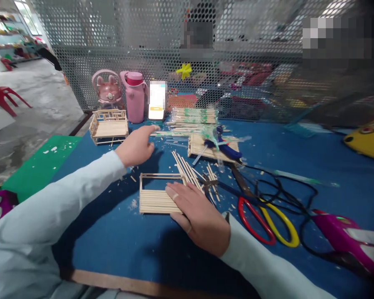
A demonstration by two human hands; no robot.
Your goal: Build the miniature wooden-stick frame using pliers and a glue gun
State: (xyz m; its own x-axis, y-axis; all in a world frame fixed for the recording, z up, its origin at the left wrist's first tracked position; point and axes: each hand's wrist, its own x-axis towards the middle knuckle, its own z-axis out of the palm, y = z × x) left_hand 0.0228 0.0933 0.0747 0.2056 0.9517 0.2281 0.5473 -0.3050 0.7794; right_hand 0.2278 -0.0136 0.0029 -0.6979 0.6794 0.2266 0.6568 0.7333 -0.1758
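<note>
Two hands: right hand (197, 216) spread flat on stick panel (157, 195), left hand (137, 145) pointing, holding nothing.

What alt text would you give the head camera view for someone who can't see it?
A right hand presses flat on a small stick panel on a blue table, while the left hand reaches toward loose sticks. Scissors lie to the right.
</note>
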